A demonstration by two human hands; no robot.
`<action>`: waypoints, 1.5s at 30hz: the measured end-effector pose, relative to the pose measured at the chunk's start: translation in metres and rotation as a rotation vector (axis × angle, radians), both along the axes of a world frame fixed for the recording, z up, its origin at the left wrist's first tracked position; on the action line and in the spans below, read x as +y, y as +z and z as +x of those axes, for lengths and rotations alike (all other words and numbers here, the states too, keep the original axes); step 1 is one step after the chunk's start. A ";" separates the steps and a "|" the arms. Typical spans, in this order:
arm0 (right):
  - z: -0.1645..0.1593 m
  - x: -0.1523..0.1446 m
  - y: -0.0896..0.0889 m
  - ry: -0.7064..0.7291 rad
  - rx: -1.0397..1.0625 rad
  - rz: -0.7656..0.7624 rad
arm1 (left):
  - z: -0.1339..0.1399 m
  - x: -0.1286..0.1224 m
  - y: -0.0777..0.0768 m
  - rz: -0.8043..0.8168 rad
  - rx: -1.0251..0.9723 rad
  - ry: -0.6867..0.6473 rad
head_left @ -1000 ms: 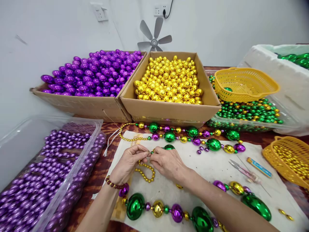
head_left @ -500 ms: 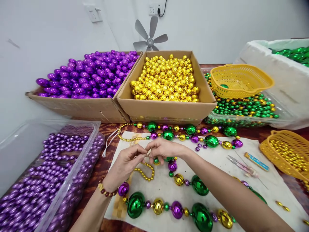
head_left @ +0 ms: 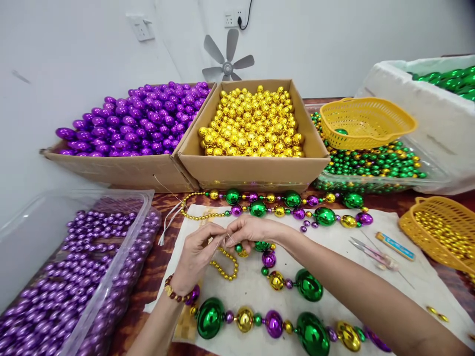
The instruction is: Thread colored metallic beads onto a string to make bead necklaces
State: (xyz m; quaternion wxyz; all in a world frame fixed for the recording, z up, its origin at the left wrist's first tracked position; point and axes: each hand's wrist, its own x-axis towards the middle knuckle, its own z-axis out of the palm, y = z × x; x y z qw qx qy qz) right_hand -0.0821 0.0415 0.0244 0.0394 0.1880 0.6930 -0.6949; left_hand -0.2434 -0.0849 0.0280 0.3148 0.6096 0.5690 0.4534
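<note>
Over the white cloth [head_left: 334,277], my left hand [head_left: 200,249] and my right hand [head_left: 252,231] meet fingertip to fingertip. Both pinch a thin thread [head_left: 230,239]; its exact path between the fingers is partly hidden. Below my right palm, a strand of purple, gold and green beads [head_left: 276,280] trails to the right. A loop of small gold beads [head_left: 236,269] lies just under my hands. Closer to me runs a row of large beads [head_left: 245,319], passing near my left wrist. Behind my hands rests a doubled bead garland [head_left: 257,208] with white string ends at its left.
Cartons of purple beads [head_left: 129,121] and gold beads [head_left: 248,123] stand behind. A clear bin [head_left: 79,306] of purple beads is at left. To the right are snips [head_left: 371,251], a blue-and-orange cutter [head_left: 395,246], yellow baskets [head_left: 371,143] and a white foam box [head_left: 401,113].
My hands have drawn slightly closer together, still pinching the thread. My left forearm has shifted a little right, and the near bead strands have slid slightly right. The view has tilted a little.
</note>
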 end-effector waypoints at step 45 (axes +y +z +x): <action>0.098 -0.043 0.229 -0.499 0.653 0.192 | 0.064 0.014 0.192 0.026 -0.953 -0.115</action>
